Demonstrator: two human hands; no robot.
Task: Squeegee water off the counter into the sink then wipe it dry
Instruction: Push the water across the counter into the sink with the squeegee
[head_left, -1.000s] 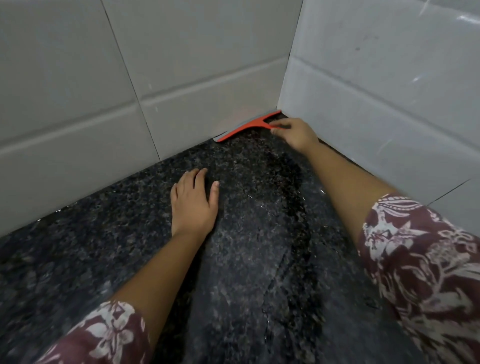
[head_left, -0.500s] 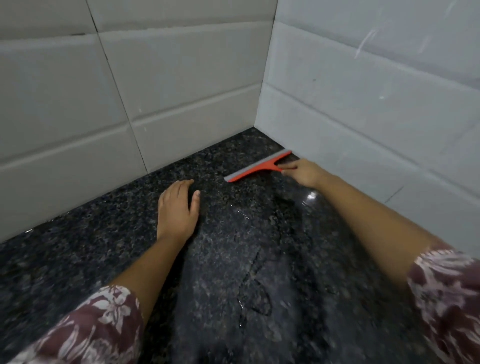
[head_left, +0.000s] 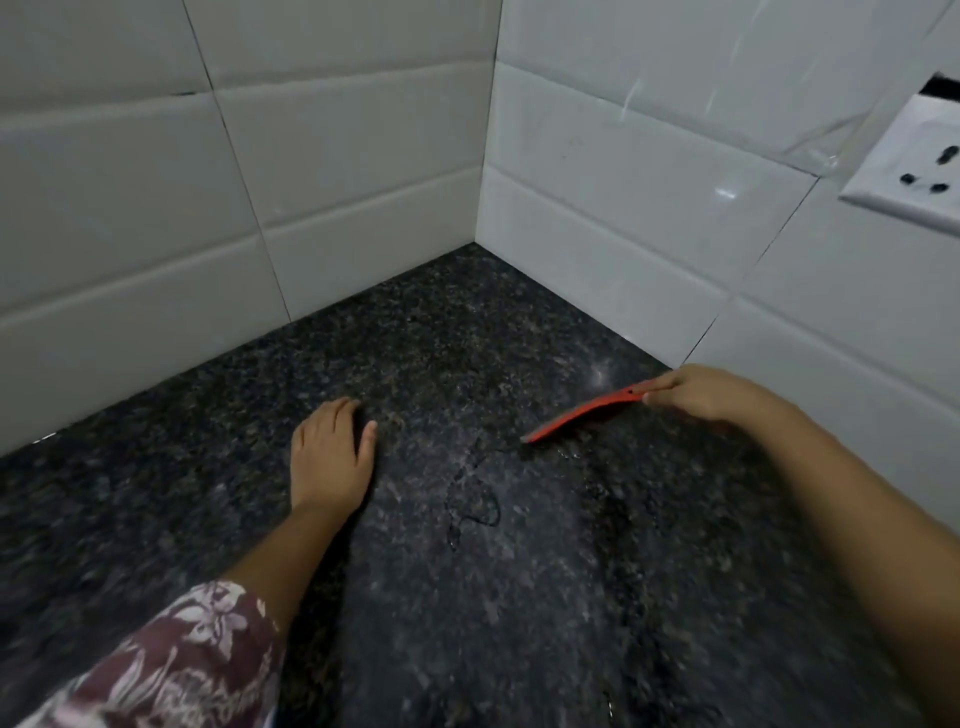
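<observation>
Your right hand (head_left: 711, 396) pinches the squeegee (head_left: 574, 418) at its handle, blade angled onto the wet desk (head_left: 467, 332), seemingly for a pulling stroke; left hand (head_left: 332, 457) rests flat, fingers straight, likely bracing you.

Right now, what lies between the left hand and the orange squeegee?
Only dark speckled granite counter with thin water trails separates left hand from orange squeegee; head view.

Your left hand (head_left: 332, 457) lies palm down on the tabletop (head_left: 467, 597), fingers straight and close together, thumb spread to the side, forearm stretched forward from a floral sleeve (head_left: 171, 665). Your right hand (head_left: 711, 395) reaches in from the right, knuckles up, fingers pinching the red squeegee (head_left: 576, 415) by its handle.
</observation>
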